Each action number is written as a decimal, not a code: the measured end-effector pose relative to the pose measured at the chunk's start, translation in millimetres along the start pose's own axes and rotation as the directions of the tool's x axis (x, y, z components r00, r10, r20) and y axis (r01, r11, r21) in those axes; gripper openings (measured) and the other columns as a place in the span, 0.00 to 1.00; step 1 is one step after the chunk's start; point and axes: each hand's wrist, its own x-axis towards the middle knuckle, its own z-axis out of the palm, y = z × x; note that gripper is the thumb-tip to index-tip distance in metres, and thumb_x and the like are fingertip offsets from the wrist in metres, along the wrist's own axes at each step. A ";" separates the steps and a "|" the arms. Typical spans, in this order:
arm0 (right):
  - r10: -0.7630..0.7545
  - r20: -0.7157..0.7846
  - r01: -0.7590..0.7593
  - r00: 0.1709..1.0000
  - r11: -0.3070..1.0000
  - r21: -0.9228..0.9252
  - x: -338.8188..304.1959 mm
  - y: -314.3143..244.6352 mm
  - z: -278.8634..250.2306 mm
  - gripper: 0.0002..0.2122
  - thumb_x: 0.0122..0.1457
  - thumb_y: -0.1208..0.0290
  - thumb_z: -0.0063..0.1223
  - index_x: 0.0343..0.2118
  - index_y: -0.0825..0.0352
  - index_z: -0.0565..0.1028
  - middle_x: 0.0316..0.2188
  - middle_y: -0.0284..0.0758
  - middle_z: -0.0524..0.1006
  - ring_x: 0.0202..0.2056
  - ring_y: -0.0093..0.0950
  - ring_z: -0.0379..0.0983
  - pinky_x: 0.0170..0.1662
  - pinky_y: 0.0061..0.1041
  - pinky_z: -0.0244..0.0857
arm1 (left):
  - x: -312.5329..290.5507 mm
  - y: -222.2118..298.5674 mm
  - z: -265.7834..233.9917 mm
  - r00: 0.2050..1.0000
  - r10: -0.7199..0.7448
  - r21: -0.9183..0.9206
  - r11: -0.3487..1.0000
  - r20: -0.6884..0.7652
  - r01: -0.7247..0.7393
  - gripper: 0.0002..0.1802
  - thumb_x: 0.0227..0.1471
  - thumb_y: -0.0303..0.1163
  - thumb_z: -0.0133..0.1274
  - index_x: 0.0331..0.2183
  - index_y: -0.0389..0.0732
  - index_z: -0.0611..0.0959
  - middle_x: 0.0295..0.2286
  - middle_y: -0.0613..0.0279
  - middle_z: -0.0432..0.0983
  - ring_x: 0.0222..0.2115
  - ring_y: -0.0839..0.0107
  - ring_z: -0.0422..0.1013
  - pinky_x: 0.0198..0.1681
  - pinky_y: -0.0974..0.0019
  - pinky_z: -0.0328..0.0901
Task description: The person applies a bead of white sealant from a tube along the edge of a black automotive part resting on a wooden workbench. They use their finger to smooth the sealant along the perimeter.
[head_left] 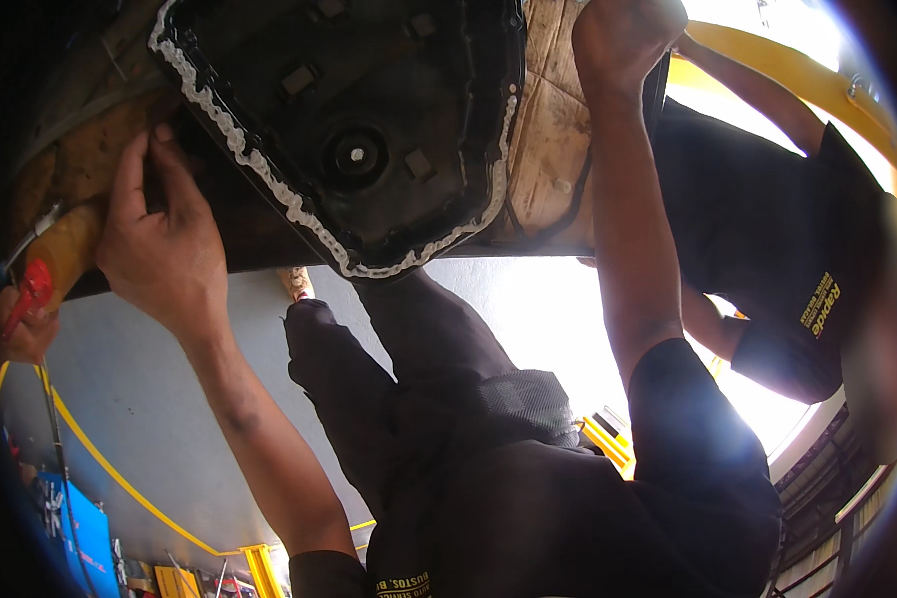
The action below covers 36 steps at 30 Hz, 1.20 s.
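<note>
A black oil pan (299, 189) with a wavy bead of pale sealant (259, 169) along its rim fills the upper middle. A round recess with a light spot shows inside it. Left of the pan, my left hand (169, 234) is raised with thumb and fingers drawn together at the tips; what they pinch is too dark to make out. My right hand (628, 40) is up at the top, right of the pan, curled closed beside a worn tan panel (553, 120). Whatever is inside its fingers is hidden.
At the far left, another person's hand (25, 329) holds a red piece (35, 289). A co-worker in a black shirt (747, 229) stands close at the right, near a curved yellow beam (807, 70). A blue cabinet (80, 538) stands at lower left.
</note>
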 end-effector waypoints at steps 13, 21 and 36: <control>-0.014 -0.029 0.013 0.999 0.999 -0.036 -5.8 1.1 -0.8 0.22 0.75 0.60 0.42 0.55 0.77 0.75 0.28 0.39 0.79 0.29 0.25 0.76 0.33 0.27 0.69 | -0.4 2.5 1.6 0.999 -0.049 -0.047 0.998 0.016 0.050 0.13 0.62 0.45 0.60 0.40 0.48 0.90 0.31 0.61 0.87 0.29 0.61 0.84 0.31 0.63 0.73; 0.182 0.007 -0.181 0.983 0.971 0.154 -6.7 -10.7 -8.7 0.20 0.75 0.61 0.43 0.54 0.76 0.75 0.26 0.37 0.78 0.28 0.24 0.75 0.32 0.27 0.69 | 0.4 -1.9 3.8 1.000 -0.012 -0.044 0.999 -0.003 0.011 0.15 0.62 0.47 0.60 0.40 0.48 0.90 0.30 0.60 0.87 0.28 0.60 0.83 0.31 0.62 0.73; 0.040 0.020 -0.040 0.999 0.999 0.011 -24.7 -6.5 -14.1 0.19 0.75 0.62 0.41 0.51 0.75 0.77 0.29 0.39 0.82 0.28 0.23 0.77 0.31 0.24 0.69 | 2.0 -4.7 0.5 1.000 0.005 0.006 1.000 0.027 -0.005 0.15 0.61 0.47 0.60 0.40 0.48 0.90 0.29 0.57 0.86 0.27 0.58 0.83 0.31 0.59 0.73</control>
